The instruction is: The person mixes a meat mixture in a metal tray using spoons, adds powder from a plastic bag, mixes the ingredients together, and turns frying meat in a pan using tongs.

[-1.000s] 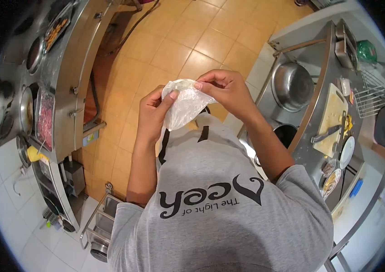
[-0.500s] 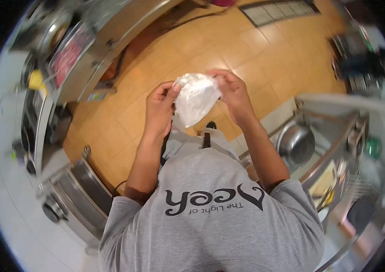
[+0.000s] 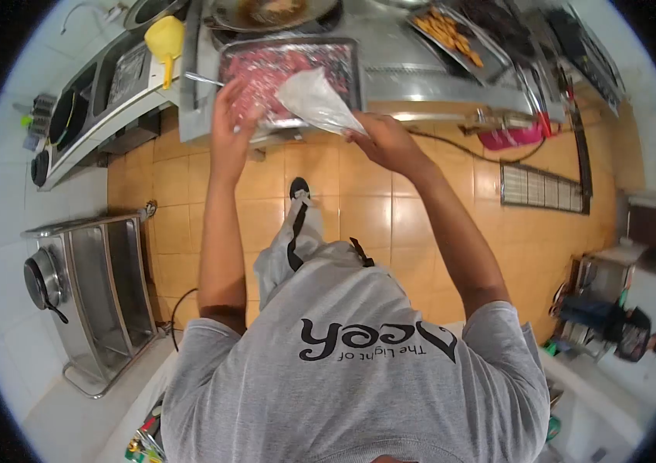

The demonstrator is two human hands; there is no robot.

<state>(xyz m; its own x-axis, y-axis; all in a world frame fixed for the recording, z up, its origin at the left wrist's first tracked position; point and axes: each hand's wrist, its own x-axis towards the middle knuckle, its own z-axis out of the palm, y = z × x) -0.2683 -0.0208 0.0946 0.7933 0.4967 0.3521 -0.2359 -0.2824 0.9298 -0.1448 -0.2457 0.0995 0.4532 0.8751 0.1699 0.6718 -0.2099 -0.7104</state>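
Your right hand (image 3: 391, 144): fingers closed, pinching the white, translucent, cone-shaped plastic bag (image 3: 316, 100) at its near right end.
Bag: creased, shiny, narrowing toward your grip, held over the rectangular metal tray (image 3: 359, 73) of pink-red meat.
Your left hand (image 3: 231, 123): blurred, fingers apart and empty above the tray's near left side; contact can't be told.
Yellow plastic scoop (image 3: 164, 38): left of the tray.

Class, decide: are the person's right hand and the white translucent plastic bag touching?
Touching: the head view shows the right hand gripping the bag at its near end.
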